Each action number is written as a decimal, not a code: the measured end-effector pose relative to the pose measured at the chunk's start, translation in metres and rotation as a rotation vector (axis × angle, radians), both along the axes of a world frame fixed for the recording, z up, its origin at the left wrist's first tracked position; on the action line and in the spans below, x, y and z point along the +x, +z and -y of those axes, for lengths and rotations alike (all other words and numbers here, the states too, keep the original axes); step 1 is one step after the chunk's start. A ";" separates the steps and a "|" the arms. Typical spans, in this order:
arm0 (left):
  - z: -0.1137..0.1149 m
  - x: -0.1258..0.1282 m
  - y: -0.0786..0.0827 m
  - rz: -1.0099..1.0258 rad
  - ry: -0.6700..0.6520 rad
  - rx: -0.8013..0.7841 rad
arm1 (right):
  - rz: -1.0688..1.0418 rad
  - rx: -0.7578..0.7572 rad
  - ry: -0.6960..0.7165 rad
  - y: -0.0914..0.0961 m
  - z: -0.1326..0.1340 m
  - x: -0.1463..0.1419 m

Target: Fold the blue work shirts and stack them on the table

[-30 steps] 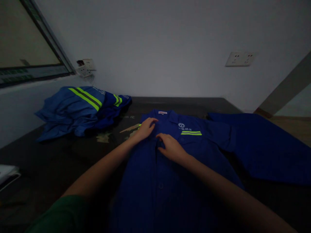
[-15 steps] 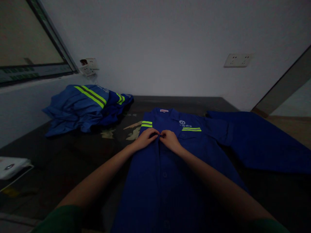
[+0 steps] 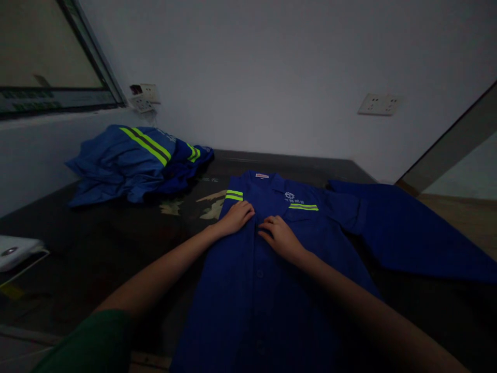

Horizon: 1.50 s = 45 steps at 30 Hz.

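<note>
A dark blue short-sleeved work shirt (image 3: 267,300) lies front up, collar away from me, with yellow-green reflective strips and a white gear logo on the chest. My left hand (image 3: 237,215) is closed at the front edge below the collar, its fingers together on the cloth. Just right of the front opening, my right hand (image 3: 282,238) hovers over or lightly touches the shirt, thumb and fingers apart and nothing in them. A button (image 3: 260,273) shows lower on the front. The lower shirt is dim and hard to make out.
A heap of blue work clothes (image 3: 120,160) lies at the back left of the dark table (image 3: 303,161). Blue folded cloth (image 3: 407,233) spreads at the right, beside the sleeve. A white device (image 3: 19,251) with a cable sits at the left edge. Wall sockets (image 3: 378,104) are behind.
My hands, which met at the front opening, have parted. The right one has drawn back toward me and right, its fingers opening. The left stays at the shirt edge. The view has shifted slightly.
</note>
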<state>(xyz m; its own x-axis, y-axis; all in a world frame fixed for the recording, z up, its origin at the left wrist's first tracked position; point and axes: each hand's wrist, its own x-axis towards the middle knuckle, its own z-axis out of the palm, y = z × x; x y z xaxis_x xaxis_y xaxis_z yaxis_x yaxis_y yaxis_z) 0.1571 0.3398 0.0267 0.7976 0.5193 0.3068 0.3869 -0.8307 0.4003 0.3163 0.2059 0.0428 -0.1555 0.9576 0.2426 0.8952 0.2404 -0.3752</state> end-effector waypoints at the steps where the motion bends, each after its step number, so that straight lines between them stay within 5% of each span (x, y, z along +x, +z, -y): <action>1: 0.001 0.001 -0.001 -0.009 0.007 0.021 | 0.020 0.007 0.016 -0.001 0.003 -0.001; 11: 0.013 0.003 -0.009 -0.030 0.143 0.123 | -0.075 0.053 -0.006 0.008 -0.014 0.004; 19: -0.020 0.007 -0.014 0.004 0.213 0.037 | 0.180 0.048 0.083 0.002 -0.007 -0.018; 26: -0.054 0.017 -0.014 -0.334 0.425 0.052 | 0.196 0.039 0.101 -0.017 -0.006 -0.005; 33: -0.054 0.019 -0.011 -0.445 0.513 -0.002 | 0.172 0.025 0.094 -0.016 -0.003 -0.005; 40: -0.067 0.036 0.001 -0.406 0.571 0.072 | 0.093 0.094 0.061 0.005 -0.010 -0.020; 45: -0.081 0.050 -0.004 -0.344 0.597 0.089 | 0.130 0.112 0.075 -0.007 -0.016 -0.030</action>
<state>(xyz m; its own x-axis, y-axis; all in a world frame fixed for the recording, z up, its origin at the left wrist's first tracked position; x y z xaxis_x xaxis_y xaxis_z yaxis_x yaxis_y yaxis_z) 0.2073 0.4205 0.0228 0.4429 0.8840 0.1498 0.8805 -0.4603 0.1131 0.2865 0.2222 0.0357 -0.2625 0.9102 0.3204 0.9124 0.3422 -0.2246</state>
